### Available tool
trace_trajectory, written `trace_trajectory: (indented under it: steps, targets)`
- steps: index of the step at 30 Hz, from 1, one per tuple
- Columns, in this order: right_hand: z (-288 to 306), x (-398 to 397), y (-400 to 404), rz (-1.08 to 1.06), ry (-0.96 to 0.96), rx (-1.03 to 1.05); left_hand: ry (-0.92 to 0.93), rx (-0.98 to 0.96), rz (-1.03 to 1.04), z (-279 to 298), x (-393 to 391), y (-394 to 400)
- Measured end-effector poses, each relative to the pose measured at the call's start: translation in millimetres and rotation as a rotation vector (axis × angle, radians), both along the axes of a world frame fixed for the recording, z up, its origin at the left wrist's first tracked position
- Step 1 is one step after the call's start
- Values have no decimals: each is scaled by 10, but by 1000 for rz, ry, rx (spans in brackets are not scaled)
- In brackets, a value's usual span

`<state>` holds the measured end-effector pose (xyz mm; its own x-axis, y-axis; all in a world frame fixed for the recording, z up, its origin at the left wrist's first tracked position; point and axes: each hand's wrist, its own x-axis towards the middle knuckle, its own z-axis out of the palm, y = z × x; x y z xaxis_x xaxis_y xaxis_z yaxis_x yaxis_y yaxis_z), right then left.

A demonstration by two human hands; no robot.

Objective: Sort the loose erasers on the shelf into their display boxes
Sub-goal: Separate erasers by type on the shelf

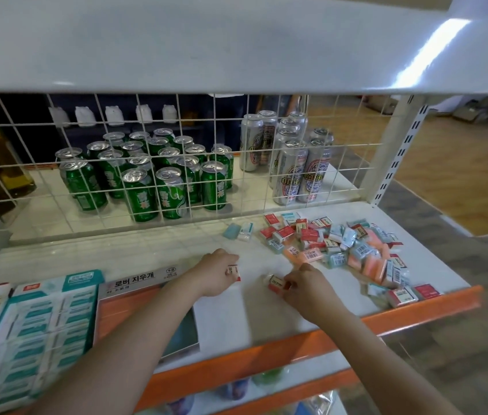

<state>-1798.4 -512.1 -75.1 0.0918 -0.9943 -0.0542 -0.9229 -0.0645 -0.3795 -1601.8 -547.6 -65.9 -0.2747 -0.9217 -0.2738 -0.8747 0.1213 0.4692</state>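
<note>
A: At the lower centre of the head view, what does each hand have?

B: The left hand [217, 272] has its grip clamped on a red-and-white eraser [234, 272], held roughly upright at the fingertips. The right hand [307, 284] is closed on a second red eraser [277, 284], whose long axis runs nearly level, tilting down toward the right.

A: Where do they belong?

B: Probably in the orange display box [135, 307] at lower left of the frame, its header card carrying Korean print. It lies directly left of the left hand and just beside it, so that hand is the nearer one. The right hand would have to cross past the left.

A: And the teal box?

B: The teal display box [36, 324] sits further left, touching the orange one, already holding rows of teal-sleeved erasers.

A: What remains?

B: A large loose pile [347, 250] at right of centre on the white shelf [135, 253], mixed red, teal and pink, near the right hand. Two teal ones [239, 230] lie apart by the wire grid [177, 163].
</note>
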Motion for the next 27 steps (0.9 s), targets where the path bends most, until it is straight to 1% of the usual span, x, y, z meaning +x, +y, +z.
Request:
trace_trajectory:
  steps: [1,5,12,17,21,24,26,27]
  targets:
    - [1,8,8,-7,-19,-3,-8,9,3,3,-9,-9]
    - [13,1,38,-39,-70,3,58,60,53,31,-31,-15]
    - [28,2,103,-104,-251,48,54,-62,151,71,-15,72]
    - [57,-6,104,-121,-323,26,86,-134,166,117,70,132]
    - [103,0,118,-133,-421,-24,266,-185,249,160,140,185]
    - [168,9,140,-136,-506,-59,593,-122,376,238,160,258]
    - [223,28,168,-139,-607,-68,808,-67,430,297,166,347]
    - [254,42,190,-142,-674,-71,886,-49,441,322,169,400]
